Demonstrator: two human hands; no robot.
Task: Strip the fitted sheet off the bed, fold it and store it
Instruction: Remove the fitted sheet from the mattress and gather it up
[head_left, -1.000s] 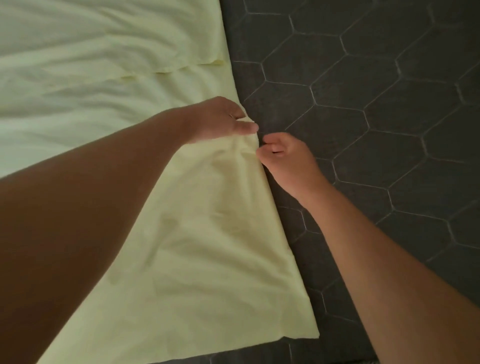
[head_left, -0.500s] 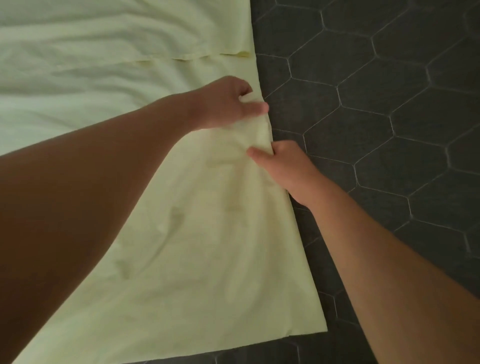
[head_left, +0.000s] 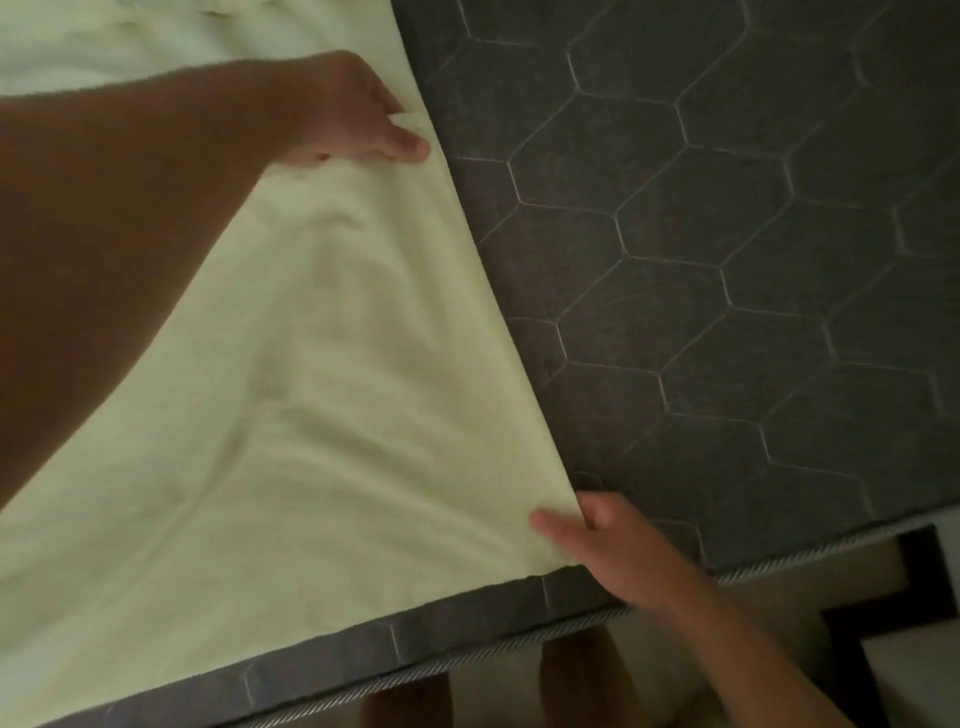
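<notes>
Holding the sheet (head_left: 322, 374) by its right edge with both hands, well apart along that edge. At the far end, with the left hand (head_left: 348, 109): pinching the edge, thumb (head_left: 408, 148) pressed flat on top, other fingers curled in over the cloth, a small ridge of it raised between. At the near end, with the right hand (head_left: 608, 551): pinching the corner, thumb laid on top and pointing left, remaining fingers bent round the edge, tips hidden below.

Between the two grips, drawn into one taut line from far left to near right. Left of that line, spread pale yellow over the mattress (head_left: 727, 270), with long creases fanning from each grip, partly hidden under the left forearm (head_left: 130, 234). Farther off than the left grip, more rumpled folds, up to the picture's top edge.

Right of the grips, bare: dark grey cover quilted in hexagons. Just nearer than the right grip, a narrow uncovered strip of the same grey, then striped piping (head_left: 519, 642) along the near rim. Beyond that rim, close to the right grip, two bare legs (head_left: 576, 680) over pale floor (head_left: 493, 696). Farther right, a dark frame (head_left: 930, 582), too little in view to identify.
</notes>
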